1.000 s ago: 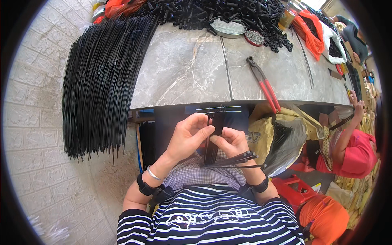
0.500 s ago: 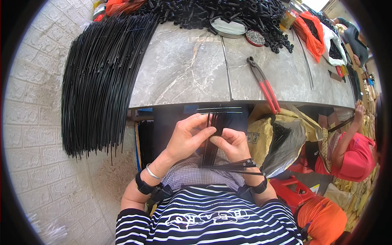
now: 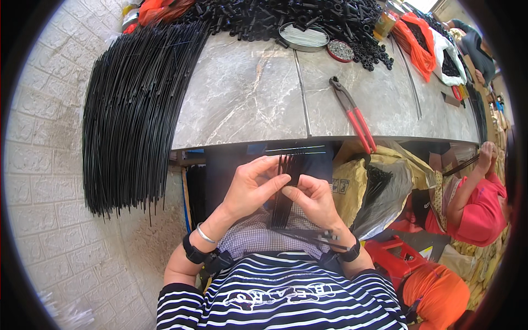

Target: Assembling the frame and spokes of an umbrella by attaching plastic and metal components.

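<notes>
In the head view, I work just off the table's [image 3: 247, 104] near edge, over my lap, with the bundle [image 3: 281, 212] of thin black rods upright between my hands. On the table's left side the rod heap [image 3: 129, 121] overhangs the near edge; toward the right, the pliers [image 3: 352, 122] poke their red handles past that edge. Grey tabletop stretches between heap and pliers.

My left hand [image 3: 257, 184] comes up from the lower left, its grip closed, thumb and fingers pinching the bundle's upper part. My right hand [image 3: 313, 199] meets it from the other side, its grip also closed on the bundle, thumb tips near each other. More rods slant toward my right wrist, their thick ends blurred.

Along the table's far edge lies a mound of black parts [image 3: 253, 22], with a tin [image 3: 303, 48] of white sticks before it. Near the far right corner sits a red bag [image 3: 428, 65]. A sack [image 3: 350, 190] stands below the near edge, right of me; a co-worker [image 3: 476, 212] sits beyond.
</notes>
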### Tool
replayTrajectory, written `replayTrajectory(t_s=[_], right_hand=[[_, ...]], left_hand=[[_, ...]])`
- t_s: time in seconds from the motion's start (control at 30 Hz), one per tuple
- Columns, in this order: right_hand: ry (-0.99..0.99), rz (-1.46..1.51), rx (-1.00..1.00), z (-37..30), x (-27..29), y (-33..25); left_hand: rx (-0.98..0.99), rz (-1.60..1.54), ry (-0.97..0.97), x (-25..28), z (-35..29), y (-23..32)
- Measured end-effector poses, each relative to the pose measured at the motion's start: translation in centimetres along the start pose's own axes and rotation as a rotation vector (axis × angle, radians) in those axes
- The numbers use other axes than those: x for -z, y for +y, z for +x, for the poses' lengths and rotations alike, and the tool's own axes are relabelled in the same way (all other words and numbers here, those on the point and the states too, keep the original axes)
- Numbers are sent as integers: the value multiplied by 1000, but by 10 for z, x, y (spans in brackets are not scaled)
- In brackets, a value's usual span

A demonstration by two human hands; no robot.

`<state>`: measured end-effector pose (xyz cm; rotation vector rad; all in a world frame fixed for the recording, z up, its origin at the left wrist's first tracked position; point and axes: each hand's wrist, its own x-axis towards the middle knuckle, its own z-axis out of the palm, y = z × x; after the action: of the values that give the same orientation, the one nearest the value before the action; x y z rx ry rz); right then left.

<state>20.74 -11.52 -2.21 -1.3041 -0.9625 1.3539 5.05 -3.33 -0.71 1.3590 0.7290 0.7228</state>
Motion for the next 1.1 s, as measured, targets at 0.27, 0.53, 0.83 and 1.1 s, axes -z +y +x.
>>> replayTrajectory(t_s=[0.27, 0.53, 0.83, 1.1], right_hand=[[-92, 86, 8, 0, -1, -19], [-73, 200, -25, -5, -1, 1], [-29, 209, -48, 9, 7, 11], [7, 243, -82, 12, 20, 7]], left_hand=[[-48, 86, 15, 2, 2, 4], [60, 27, -266, 16, 7, 13], [-217, 553, 316, 102, 219, 16], [-532, 1077, 334, 57, 300, -8]])
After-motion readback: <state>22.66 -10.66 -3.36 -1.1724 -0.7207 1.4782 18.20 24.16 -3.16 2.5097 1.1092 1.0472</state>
